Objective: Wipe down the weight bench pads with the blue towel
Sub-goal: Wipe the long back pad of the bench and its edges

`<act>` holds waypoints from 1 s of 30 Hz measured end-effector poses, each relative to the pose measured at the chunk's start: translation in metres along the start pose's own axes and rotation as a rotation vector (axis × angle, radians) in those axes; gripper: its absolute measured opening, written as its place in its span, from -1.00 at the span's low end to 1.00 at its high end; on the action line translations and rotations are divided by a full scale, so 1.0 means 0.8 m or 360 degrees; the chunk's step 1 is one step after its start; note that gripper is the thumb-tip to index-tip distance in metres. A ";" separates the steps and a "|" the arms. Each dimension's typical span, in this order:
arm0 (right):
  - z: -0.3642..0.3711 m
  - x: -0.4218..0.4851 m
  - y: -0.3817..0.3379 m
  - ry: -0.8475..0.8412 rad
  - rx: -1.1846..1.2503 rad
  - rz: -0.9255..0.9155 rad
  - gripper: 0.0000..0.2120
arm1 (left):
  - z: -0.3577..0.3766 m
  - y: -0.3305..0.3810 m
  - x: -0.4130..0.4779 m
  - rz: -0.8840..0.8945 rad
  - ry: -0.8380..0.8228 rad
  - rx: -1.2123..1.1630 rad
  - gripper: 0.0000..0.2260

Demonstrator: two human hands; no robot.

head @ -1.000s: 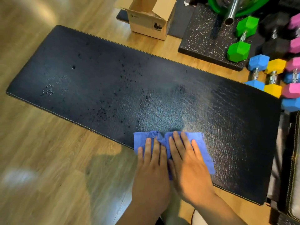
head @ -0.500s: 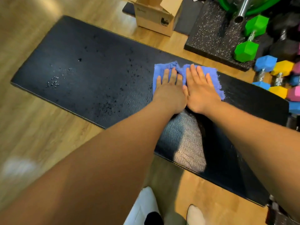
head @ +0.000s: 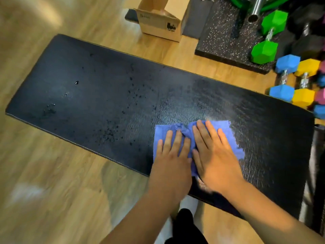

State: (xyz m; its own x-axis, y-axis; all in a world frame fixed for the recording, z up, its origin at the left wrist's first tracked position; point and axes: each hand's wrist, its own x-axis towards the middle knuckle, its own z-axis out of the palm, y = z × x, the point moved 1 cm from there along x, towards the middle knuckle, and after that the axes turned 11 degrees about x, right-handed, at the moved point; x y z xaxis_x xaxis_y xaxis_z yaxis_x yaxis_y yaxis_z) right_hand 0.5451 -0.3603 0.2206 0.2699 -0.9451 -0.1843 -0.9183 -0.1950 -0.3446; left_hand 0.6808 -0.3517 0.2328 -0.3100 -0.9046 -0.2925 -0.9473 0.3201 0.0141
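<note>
A long black bench pad [head: 98, 95] runs from upper left to lower right across the wooden floor. Dark droplets speckle its left and middle parts, and the stretch to the right of them looks shiny. The blue towel [head: 226, 131] lies flat near the pad's near edge. My left hand [head: 171, 159] and my right hand [head: 214, 155] press on it side by side with straight fingers, covering most of the cloth.
A cardboard box [head: 160, 23] stands on the floor beyond the pad. To the right, a speckled black mat [head: 223, 37] carries green dumbbells [head: 269, 36] and a steel bar [head: 255, 11]. Blue [head: 284, 76] and yellow dumbbells [head: 306, 80] lie beside the pad's far right edge.
Both hands slid the towel out to the pad's far edge half a second ago and have now drawn it back toward the near edge.
</note>
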 end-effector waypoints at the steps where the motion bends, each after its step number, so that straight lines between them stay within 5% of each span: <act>1: -0.004 0.015 0.007 0.0025 -0.0010 0.0030 -0.44 | -0.008 -0.001 0.017 0.0007 -0.0024 0.0031 -0.49; 6: -0.025 0.093 0.038 0.0061 -0.0123 0.0155 -0.44 | -0.032 -0.008 0.103 0.0054 -0.0105 0.0142 -0.36; 17: -0.074 0.217 0.069 0.0128 -0.0062 0.0293 -0.55 | -0.080 -0.033 0.249 0.0059 0.0045 0.0176 -0.50; 22: -0.088 0.230 0.079 -0.0019 0.0098 0.0219 -0.62 | -0.135 -0.048 0.318 0.0138 -0.0571 -0.0015 -0.95; 30: -0.091 0.170 0.129 0.0214 0.0164 0.0314 -0.69 | -0.131 0.037 0.304 0.0387 -0.0570 0.0132 -0.87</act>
State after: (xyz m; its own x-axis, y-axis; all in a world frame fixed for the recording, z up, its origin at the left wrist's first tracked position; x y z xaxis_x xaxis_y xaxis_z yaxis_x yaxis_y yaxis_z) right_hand 0.4659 -0.5282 0.2272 0.0411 -0.9899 -0.1357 -0.9132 0.0179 -0.4072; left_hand 0.5687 -0.5915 0.2622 -0.4618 -0.6502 -0.6033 -0.8360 0.5464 0.0510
